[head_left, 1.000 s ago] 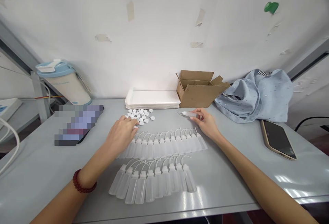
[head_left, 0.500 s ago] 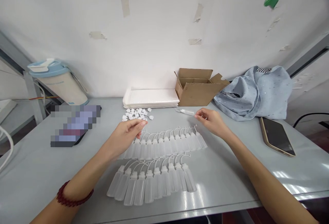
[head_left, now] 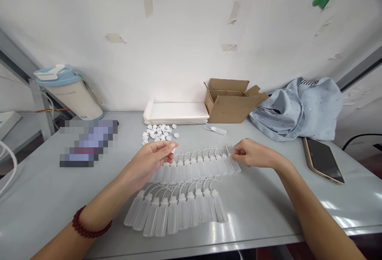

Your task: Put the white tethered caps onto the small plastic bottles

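In my left hand (head_left: 149, 158) a small white cap (head_left: 173, 150) is pinched between thumb and fingertips. My right hand (head_left: 250, 154) is closed at the neck of the rightmost clear plastic bottle (head_left: 235, 165) in the back row. Two rows of these slim bottles lie side by side, each with a thin curved strap at its top; the front row (head_left: 174, 216) is nearer me. My left hand covers the left end of the back row. Loose white caps (head_left: 158, 131) lie in a pile behind my left hand. One single bottle (head_left: 219, 130) lies apart near the box.
A stack of white padded envelopes (head_left: 179, 112) and an open cardboard box (head_left: 229, 108) stand against the wall. To the right are a blue cloth bag (head_left: 310, 108) and a phone (head_left: 324, 160). On the left stand a tumbler (head_left: 73, 96) and a pixelated phone-like object (head_left: 92, 142).
My right hand has left the lone bottle near the box and moved towards me to the right end of the back row. My left hand has shifted slightly right, its cap now visible.
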The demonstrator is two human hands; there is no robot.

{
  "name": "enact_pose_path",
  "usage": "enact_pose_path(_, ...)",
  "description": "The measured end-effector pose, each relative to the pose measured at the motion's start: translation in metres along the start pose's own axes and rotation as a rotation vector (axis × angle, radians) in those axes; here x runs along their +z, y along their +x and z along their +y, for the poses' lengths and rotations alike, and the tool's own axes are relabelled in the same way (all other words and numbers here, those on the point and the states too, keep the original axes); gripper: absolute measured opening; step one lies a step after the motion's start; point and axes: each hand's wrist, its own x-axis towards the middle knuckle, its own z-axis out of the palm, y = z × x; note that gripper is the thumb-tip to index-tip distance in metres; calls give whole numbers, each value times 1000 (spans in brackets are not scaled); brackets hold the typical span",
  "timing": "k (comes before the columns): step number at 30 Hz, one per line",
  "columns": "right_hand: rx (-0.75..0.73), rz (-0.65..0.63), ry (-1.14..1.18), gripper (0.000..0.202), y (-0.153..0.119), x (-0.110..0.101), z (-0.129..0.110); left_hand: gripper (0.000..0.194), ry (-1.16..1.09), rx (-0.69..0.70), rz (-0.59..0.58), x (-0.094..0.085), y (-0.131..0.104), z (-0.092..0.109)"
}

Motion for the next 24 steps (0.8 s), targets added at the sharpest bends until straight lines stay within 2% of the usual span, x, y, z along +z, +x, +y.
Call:
enact_pose_path(4, 39, -53, -20, 34, 5, -2, 5, 35, 3, -43, 5, 0, -2, -1)
enact_pose_path(9, 110, -134, -7, 33, 7, -2, 7, 29, -64, -44, -55, 1, -6, -2)
enact_pose_path(15, 67, -128, 22, 31, 8, 0, 9, 22, -143, -6, -78, 4, -2, -2)
enact_pose_path(18, 10, -44, 33, 31, 7, -2, 8, 20, -134, -1, -64, 4, -1, -2)
enact_pose_path(24, -202, 360, 266, 25, 1, 4, -8, 17, -112, 25, -96, 4, -2, -5)
